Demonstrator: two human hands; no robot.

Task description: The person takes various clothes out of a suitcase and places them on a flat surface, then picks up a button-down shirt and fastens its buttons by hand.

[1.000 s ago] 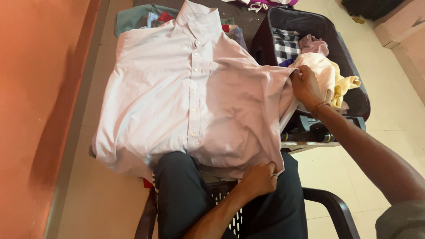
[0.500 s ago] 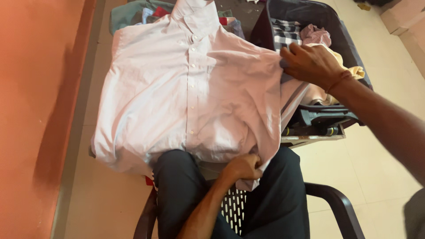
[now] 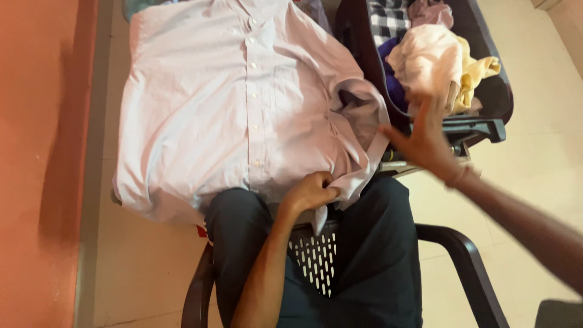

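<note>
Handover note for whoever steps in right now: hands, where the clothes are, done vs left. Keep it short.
Left hand: closed on the lower hem of the pale button-up shirt, near the lap.
Right hand: open, fingers spread, holding nothing, in the air between the shirt's right side and the open suitcase.
Shirt: lies front up, buttoned, spread flat; its right sleeve is turned in over the body, loosely bunched.
Suitcase: holds a checked cloth, a peach garment and a yellow one.
Done: right sleeve brought in. Left: left side not folded, shirt not in the suitcase.
</note>
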